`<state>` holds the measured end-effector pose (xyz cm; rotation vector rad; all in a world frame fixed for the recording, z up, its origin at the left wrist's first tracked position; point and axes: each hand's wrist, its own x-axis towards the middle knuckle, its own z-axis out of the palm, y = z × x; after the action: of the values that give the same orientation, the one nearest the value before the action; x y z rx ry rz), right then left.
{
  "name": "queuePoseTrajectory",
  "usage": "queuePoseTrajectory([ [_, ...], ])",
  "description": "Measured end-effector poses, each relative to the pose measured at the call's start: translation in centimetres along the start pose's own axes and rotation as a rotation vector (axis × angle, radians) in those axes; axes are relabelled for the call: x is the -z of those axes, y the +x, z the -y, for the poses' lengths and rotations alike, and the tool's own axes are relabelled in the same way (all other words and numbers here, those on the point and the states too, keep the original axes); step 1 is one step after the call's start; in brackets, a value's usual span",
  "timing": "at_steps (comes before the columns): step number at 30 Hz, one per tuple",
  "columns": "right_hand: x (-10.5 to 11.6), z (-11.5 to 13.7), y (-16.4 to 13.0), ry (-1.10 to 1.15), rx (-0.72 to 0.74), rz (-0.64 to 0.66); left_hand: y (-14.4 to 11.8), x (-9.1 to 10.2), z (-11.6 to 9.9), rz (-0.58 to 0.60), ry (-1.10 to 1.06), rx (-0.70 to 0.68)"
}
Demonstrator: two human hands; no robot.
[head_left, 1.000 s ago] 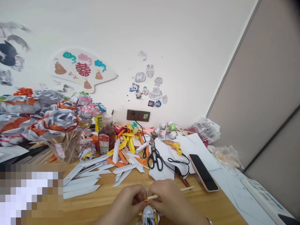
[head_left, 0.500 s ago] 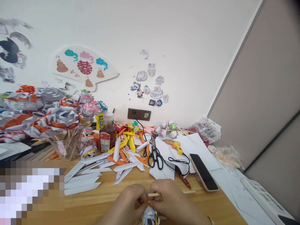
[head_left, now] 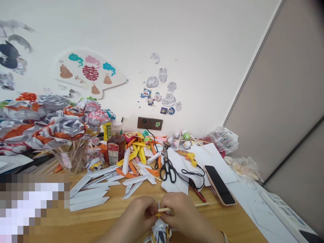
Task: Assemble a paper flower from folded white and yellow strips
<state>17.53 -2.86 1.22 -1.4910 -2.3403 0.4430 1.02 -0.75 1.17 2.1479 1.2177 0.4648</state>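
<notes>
White-and-yellow paper flower (head_left: 159, 233) pinched between left hand (head_left: 138, 216) and right hand (head_left: 183, 216), both clamped on it. Wooden stick (head_left: 164, 210) under right fingers. Scissors (head_left: 167, 168) and phone (head_left: 219, 185) lie further back on tabletop (head_left: 106, 219).

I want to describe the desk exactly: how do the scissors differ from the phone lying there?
The scissors are black with loop handles nearest the person; the phone is a flat slab, dark screen up, in a pinkish case. The scissors lie among paper strips; the phone rests partly on white sheets. Both lie flat, untouched.

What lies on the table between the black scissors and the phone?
Between the scissors and the phone, the head view shows white paper sheets, a looping black cord and a yellow glue gun.
</notes>
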Motion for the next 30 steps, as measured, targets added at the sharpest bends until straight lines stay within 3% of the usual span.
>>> queuePoseTrajectory([
  [8, 0.9, -0.3, -0.3, 0.035, -0.022, 0.063, 0.1, -0.5, 0.3, 0.024, 0.028, -0.034],
  [14, 0.7, -0.2, -0.2, 0.034, 0.027, 0.037, -0.2, -0.5, 0.0, 0.011, -0.053, -0.046],
  [21, 1.0, -0.1, -0.2, 0.133, 0.036, -0.016, 0.3, 0.6, 0.6, 0.115, -0.43, 0.004],
  [25, 0.9, 0.0, -0.1, 0.202, 0.077, -0.103, 1.2, 0.1, 1.9, 0.212, -0.658, 0.018],
  [30, 0.8, 0.2, 0.0, 0.124, 0.104, -0.102, 1.2, -0.6, 2.8, 0.224, -0.757, 0.063],
])
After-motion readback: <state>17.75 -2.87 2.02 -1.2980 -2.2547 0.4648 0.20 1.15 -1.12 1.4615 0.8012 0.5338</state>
